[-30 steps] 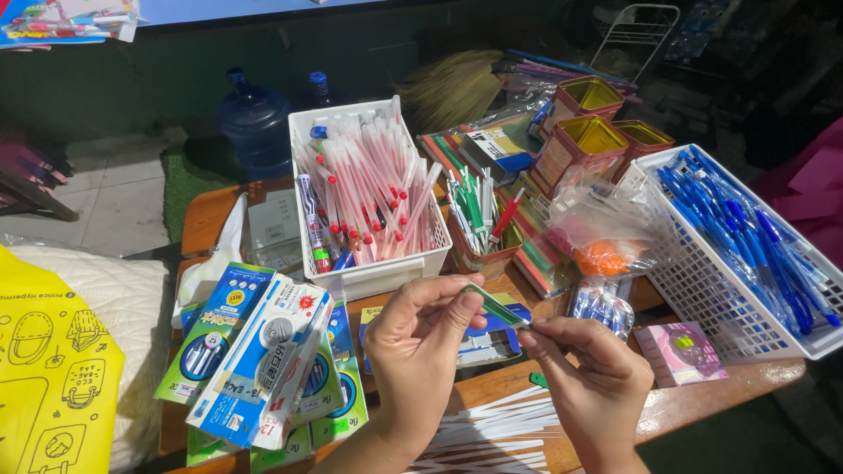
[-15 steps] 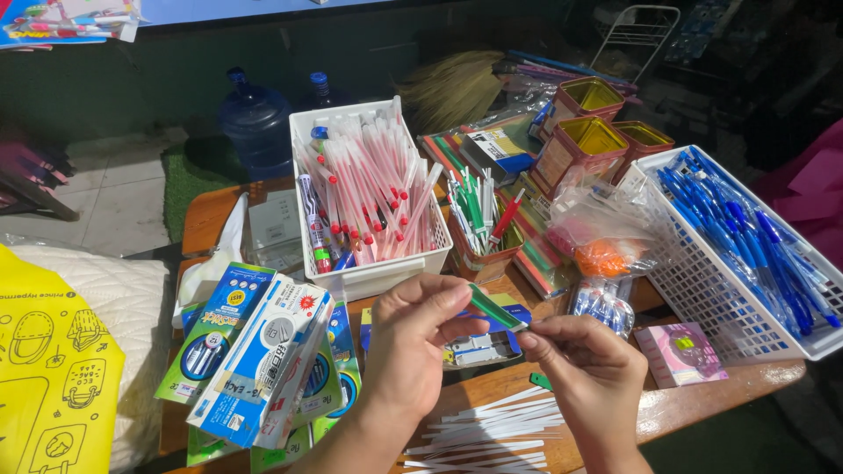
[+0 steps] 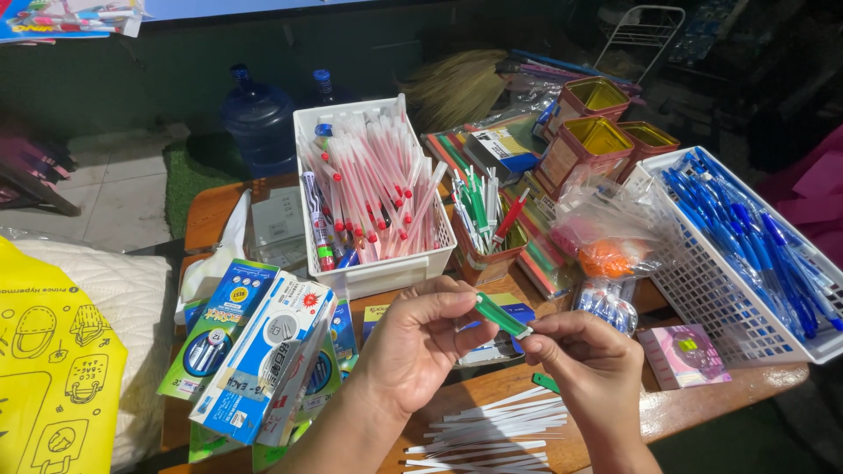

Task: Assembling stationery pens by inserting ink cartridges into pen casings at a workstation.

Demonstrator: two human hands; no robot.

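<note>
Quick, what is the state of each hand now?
Left hand: closed on the small green plastic pen barrel.
Right hand: pinching the barrel's white tip end.

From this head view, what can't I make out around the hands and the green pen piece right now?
- Green pen piece: both ends are covered by the fingertips of the left hand and right hand.
- Small green part on the table: mostly hidden behind the right hand.
- White strips: cut off by the bottom edge.
- Blue pens basket: its right side runs out of frame.
</note>
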